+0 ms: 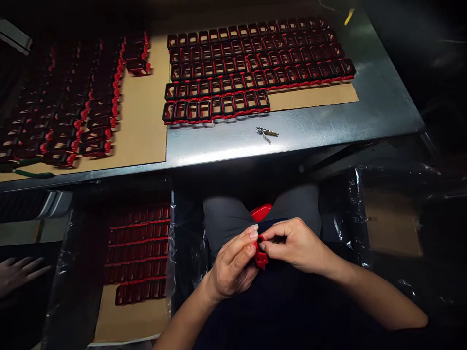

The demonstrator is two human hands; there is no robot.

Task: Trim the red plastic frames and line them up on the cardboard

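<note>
Over my lap, my left hand [235, 265] is closed around a small red plastic part [261, 258], its fingers covering much of it. The thumb and index finger of my right hand [295, 245] pinch the part's upper edge from the right side. A dark opening shows near the top of the part, between the two hands. Whether the right fingers also hold a smaller piece is hidden. On the table ahead lie rows of red and black rectangular frames [222, 87], standing side by side.
A nail clipper [267, 132] lies on the metal table [314, 127]. Green-handled pliers [34, 174] and more red-black parts [98, 121] occupy the left on cardboard [144, 126]. Plastic-lined boxes flank me; the left one holds rows of red parts [140, 245]. Another person's hand [22, 273] shows far left.
</note>
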